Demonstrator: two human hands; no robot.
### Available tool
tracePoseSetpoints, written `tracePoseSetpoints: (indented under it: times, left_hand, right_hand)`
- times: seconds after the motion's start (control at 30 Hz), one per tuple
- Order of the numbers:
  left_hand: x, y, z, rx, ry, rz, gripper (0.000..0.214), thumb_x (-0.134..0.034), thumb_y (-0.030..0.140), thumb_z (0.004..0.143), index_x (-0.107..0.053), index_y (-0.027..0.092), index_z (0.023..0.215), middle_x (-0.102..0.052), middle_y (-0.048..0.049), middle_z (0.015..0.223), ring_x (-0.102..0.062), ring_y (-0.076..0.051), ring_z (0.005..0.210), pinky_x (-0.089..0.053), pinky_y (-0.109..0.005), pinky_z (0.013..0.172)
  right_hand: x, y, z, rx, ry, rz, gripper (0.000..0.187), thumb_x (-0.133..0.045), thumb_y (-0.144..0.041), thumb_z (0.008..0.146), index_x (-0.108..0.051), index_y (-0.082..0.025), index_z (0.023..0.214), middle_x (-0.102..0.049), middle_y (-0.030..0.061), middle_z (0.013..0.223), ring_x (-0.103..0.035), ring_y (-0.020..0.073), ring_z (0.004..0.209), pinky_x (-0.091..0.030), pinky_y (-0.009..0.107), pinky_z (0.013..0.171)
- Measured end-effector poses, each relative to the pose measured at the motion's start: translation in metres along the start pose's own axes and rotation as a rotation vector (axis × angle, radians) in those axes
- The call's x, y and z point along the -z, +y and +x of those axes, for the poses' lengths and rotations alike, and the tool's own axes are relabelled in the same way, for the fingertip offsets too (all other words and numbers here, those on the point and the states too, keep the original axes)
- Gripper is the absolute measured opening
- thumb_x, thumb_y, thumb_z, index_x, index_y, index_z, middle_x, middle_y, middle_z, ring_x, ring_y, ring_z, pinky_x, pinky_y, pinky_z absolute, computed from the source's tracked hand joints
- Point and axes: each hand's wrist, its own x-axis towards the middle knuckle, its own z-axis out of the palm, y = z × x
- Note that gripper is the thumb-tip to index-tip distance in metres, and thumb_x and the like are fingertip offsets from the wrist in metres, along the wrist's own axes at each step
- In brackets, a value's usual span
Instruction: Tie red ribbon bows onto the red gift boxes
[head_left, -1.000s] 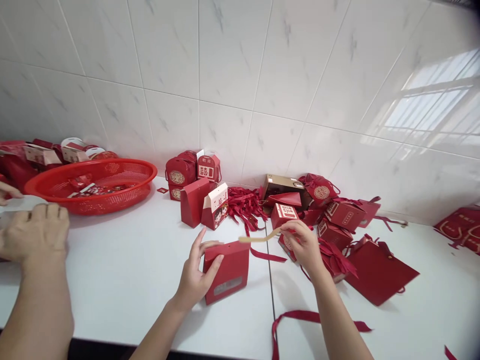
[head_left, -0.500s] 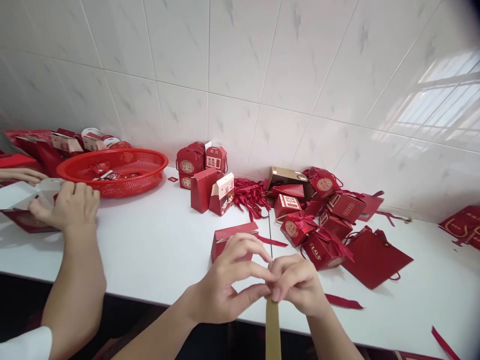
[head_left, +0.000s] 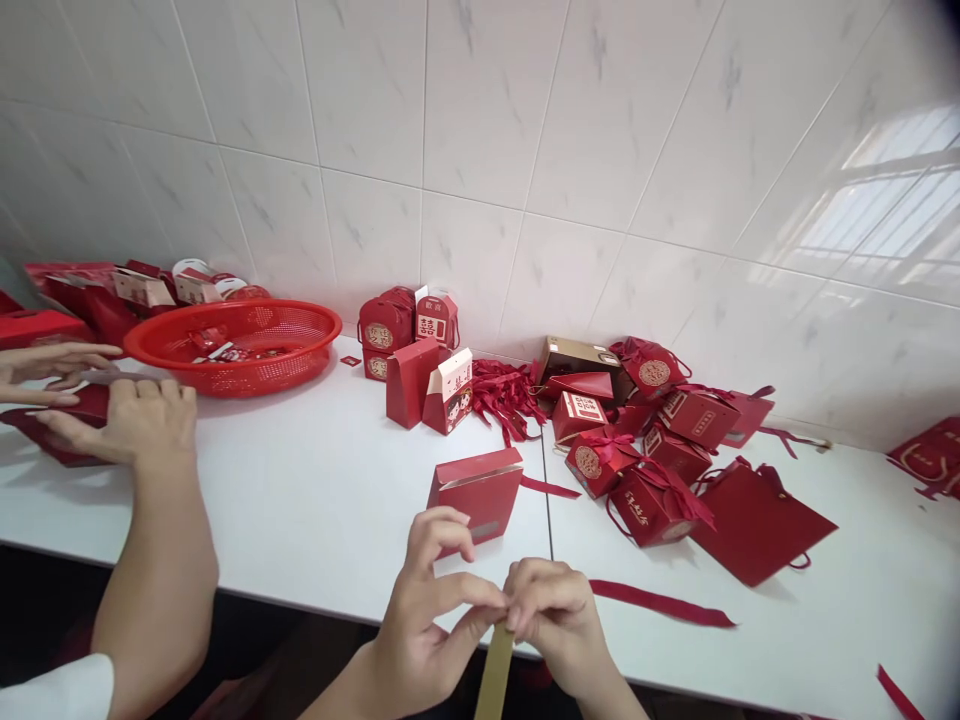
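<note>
My left hand (head_left: pixel 429 618) and my right hand (head_left: pixel 556 622) meet at the table's front edge, fingertips pinched together at the top end of a narrow gold strip (head_left: pixel 493 675). The strip hangs down out of view, and I cannot tell whether it is ribbon or card. The other fingers of my left hand are raised and bent. Just behind that hand stands a red gift box (head_left: pixel 480 500). A loose dark red ribbon (head_left: pixel 660 600) lies to the right of my right hand.
At left a co-worker's hands (head_left: pixel 150 415) handle a red box beside a red plastic basket (head_left: pixel 300 355). Small red boxes (head_left: pixel 412 385) stand near the wall. A ribbon heap (head_left: pixel 506 395), a pile of tied boxes (head_left: pixel 652 500) and a flat red bag (head_left: pixel 757 525) lie rightward.
Both my hands have moved lower and a little left with the gold strip, which now tilts. More of the red box and the loose ribbon shows. The co-worker's other hand has come over their box.
</note>
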Motion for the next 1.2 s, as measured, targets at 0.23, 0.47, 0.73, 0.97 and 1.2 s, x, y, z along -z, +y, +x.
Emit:
tracePoseSetpoints:
  times: [0.23, 0.47, 0.73, 0.97, 1.2]
  left_hand:
    - [0.005, -0.048, 0.01, 0.334, 0.238, 0.113, 0.045, -0.059, 0.035, 0.087, -0.046, 0.027, 0.13, -0.046, -0.0122, 0.132, -0.043, -0.03, 0.125, -0.038, -0.051, 0.101]
    - [0.002, -0.071, 0.037, 0.482, 0.008, -0.126, 0.056, -0.058, 0.015, 0.083, -0.037, 0.022, 0.135, -0.068, -0.0099, 0.113, -0.065, -0.021, 0.105, -0.051, -0.038, 0.091]
    - [-0.005, -0.093, 0.023, 0.184, 0.029, -0.089, 0.022, -0.054, 0.005, 0.076, -0.069, 0.019, 0.083, -0.072, -0.0084, 0.095, -0.069, -0.02, 0.086, -0.056, -0.031, 0.074]
    - [-0.009, -0.094, 0.021, 0.195, 0.034, -0.062, 0.012, -0.055, 0.012, 0.086, -0.065, 0.019, 0.09, -0.07, -0.0057, 0.087, -0.068, -0.018, 0.083, -0.055, -0.03, 0.075]
    - [-0.016, -0.092, 0.012, 0.308, 0.07, -0.148, 0.039, -0.051, 0.016, 0.092, -0.037, 0.023, 0.129, -0.068, -0.0035, 0.092, -0.067, -0.016, 0.087, -0.054, -0.032, 0.08]
  right_hand:
    - [0.009, 0.001, 0.002, 0.049, -0.012, 0.026, 0.009, -0.078, -0.03, 0.077, -0.078, -0.038, 0.08, -0.064, 0.0017, 0.063, -0.053, 0.0165, 0.065, -0.043, 0.029, 0.058]
    - [0.039, 0.005, 0.017, 0.125, 0.253, -0.313, 0.016, -0.08, -0.045, 0.071, -0.075, -0.032, 0.065, -0.062, 0.0066, 0.118, -0.053, 0.029, 0.115, -0.043, 0.045, 0.092]
    - [0.04, 0.014, 0.038, 0.012, 0.226, -0.402, 0.012, -0.075, -0.042, 0.077, -0.076, -0.031, 0.073, -0.061, 0.0086, 0.125, -0.046, 0.0307, 0.128, -0.026, 0.055, 0.109]
    - [0.029, 0.029, 0.058, -0.031, 0.291, -0.434, 0.009, -0.076, -0.037, 0.076, -0.077, -0.028, 0.077, -0.056, 0.008, 0.132, -0.05, 0.0307, 0.124, -0.038, 0.052, 0.104]
    - [0.023, 0.038, 0.062, -0.016, 0.352, -0.489, 0.008, -0.074, -0.034, 0.078, -0.077, -0.026, 0.08, -0.056, 0.0096, 0.13, -0.058, 0.0282, 0.111, -0.049, 0.048, 0.094]
